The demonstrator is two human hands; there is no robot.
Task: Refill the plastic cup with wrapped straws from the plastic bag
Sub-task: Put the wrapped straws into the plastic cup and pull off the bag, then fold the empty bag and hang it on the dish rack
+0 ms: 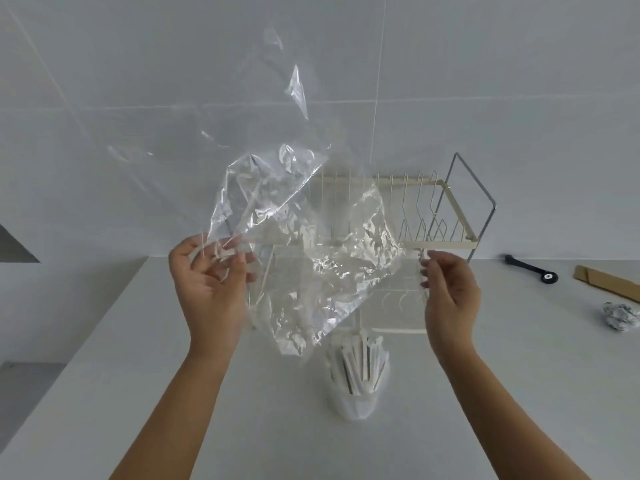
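I hold a clear, crinkled plastic bag in the air between both hands, spread out above the counter. My left hand pinches its left edge and my right hand pinches its right edge. The bag looks empty; I see no straws inside it. Below it, on the white counter, stands a translucent plastic cup packed with several white wrapped straws that stick up out of its mouth. The cup is between my forearms, nearer my right arm.
A cream wire dish rack stands behind the bag against the tiled wall. To the right lie a black tool, a brown cardboard piece and a crumpled foil ball. The counter's left edge drops off.
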